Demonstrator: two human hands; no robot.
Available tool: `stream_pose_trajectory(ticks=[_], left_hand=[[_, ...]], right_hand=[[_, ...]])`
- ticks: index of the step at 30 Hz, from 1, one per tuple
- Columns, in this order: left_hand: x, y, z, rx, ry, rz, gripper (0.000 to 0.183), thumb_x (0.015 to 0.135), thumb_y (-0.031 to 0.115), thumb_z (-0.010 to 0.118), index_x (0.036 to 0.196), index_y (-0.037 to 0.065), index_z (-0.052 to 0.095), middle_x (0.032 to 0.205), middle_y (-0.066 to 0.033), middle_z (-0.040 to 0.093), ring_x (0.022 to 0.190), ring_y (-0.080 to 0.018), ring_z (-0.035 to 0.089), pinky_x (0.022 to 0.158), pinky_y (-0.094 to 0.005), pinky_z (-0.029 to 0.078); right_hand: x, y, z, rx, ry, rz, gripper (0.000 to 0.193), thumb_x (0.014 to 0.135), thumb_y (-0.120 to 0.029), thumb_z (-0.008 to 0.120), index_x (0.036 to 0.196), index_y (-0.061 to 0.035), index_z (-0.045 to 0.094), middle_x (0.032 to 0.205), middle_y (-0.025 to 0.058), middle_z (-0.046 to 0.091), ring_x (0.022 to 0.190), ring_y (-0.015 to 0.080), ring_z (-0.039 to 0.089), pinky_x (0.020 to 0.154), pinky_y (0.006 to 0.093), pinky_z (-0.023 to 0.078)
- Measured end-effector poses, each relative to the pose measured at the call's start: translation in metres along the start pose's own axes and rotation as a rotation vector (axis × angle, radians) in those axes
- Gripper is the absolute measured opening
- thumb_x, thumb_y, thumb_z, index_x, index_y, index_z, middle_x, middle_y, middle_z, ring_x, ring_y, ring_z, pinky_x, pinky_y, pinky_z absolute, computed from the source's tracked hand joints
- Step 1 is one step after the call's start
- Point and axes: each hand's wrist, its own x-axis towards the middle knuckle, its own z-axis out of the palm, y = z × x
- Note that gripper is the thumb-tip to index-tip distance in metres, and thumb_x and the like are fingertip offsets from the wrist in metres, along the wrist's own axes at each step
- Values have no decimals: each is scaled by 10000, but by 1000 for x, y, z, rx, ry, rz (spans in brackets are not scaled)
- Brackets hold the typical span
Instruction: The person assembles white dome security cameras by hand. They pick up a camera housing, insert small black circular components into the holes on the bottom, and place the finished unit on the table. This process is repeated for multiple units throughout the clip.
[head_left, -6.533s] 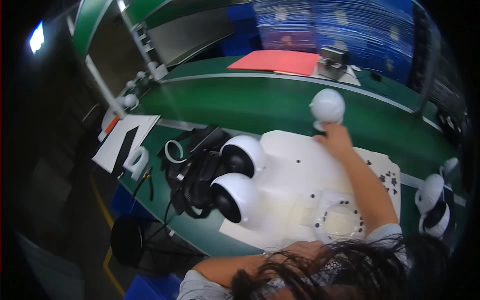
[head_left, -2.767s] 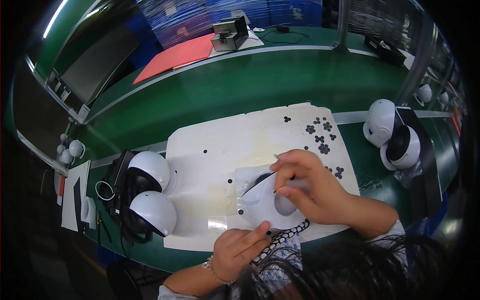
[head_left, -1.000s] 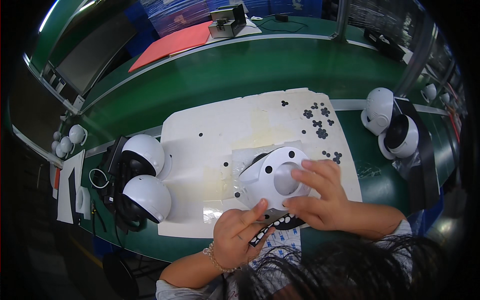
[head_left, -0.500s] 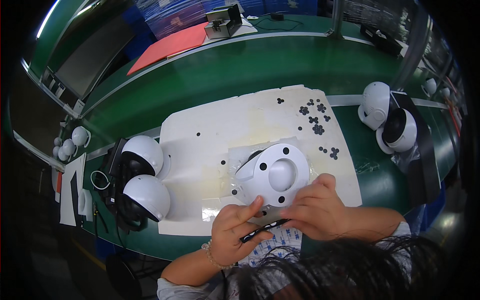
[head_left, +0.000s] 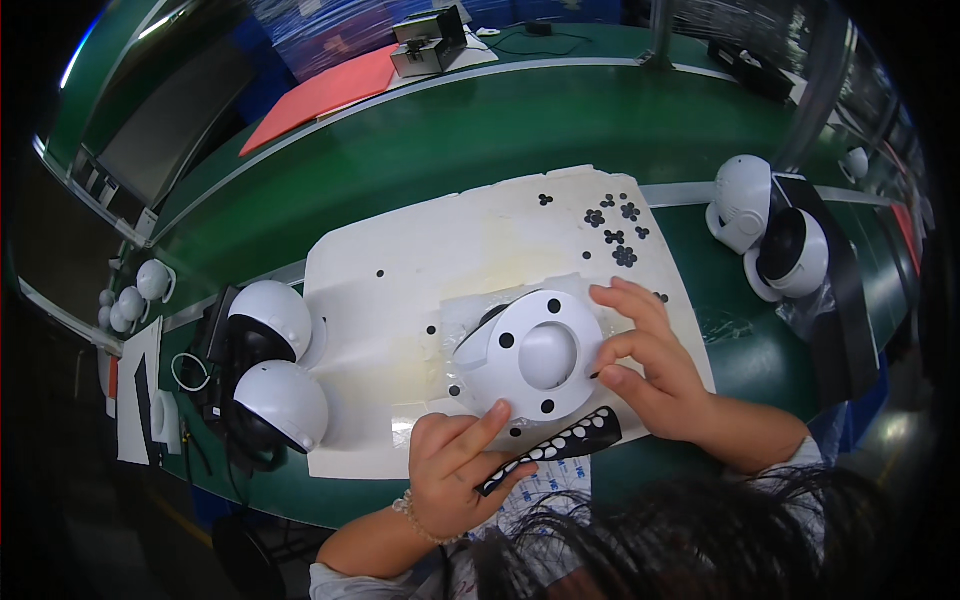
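Observation:
A white dome-camera body [head_left: 582, 325] lies with its round, ring-shaped base facing up, and several black round pads sit on the ring. My left hand [head_left: 450, 475] grips a black strip [head_left: 590, 432] dotted with white round gaps, just below the base. Its index finger points up to the base's lower left edge. At the base's right side is my right hand [head_left: 655, 385], with a small black round pad [head_left: 595, 375] between thumb and index finger. The other fingers of that hand are spread.
Under the work lies a pale cardboard sheet [head_left: 370, 375] with loose black pads [head_left: 625, 257] at its far right. Two white dome cameras [head_left: 285, 400] stand on the left, two more [head_left: 745, 195] on the right. A red sheet [head_left: 320, 95] lies on the back shelf.
My right hand has moved off the black strip, up and right to the base's right edge, with a black pad in its fingers. More of the strip shows. The whole view has shifted slightly.

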Motion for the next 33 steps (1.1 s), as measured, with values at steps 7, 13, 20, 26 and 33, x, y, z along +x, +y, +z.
stream_pose_trajectory(ticks=[7,13,20,26,33], left_hand=[[2,1,-1,12,-25,-13,235,540,182,771,668,54,620,1161,-77,564,748,-188,525,617,-314,355],[3,4,-1,47,-47,-29,218,549,179,767,675,64,632,1165,-64,564,755,-180,519,639,-317,345],[4,4,-2,74,-56,-25,203,564,179,762,683,71,638,1174,-58,559,759,-182,517,643,-322,344],[1,1,-4,8,-43,-39,232,562,185,763,719,68,637,1177,-82,554,777,-201,522,653,-320,364],[-2,-1,-7,-208,-142,-70,284,636,128,714,882,33,608,1136,-112,568,781,-229,602,638,-330,453]], right_hand=[[3,3,0,24,-28,-1,111,845,-182,553,870,-75,563,1301,168,395,1250,379,256,1009,451,202],[-1,10,-1,-84,4,-111,124,829,-175,571,908,-79,576,1288,158,409,1209,377,312,994,451,227],[-1,22,-6,-50,145,-164,239,801,-171,613,1010,-63,573,1155,128,505,1106,284,429,904,393,334],[14,17,2,832,-100,579,283,841,-224,580,1033,-17,555,891,32,597,810,111,555,692,229,429],[103,81,-33,272,366,441,197,827,-187,558,945,-31,583,822,32,610,698,122,564,587,228,429]])
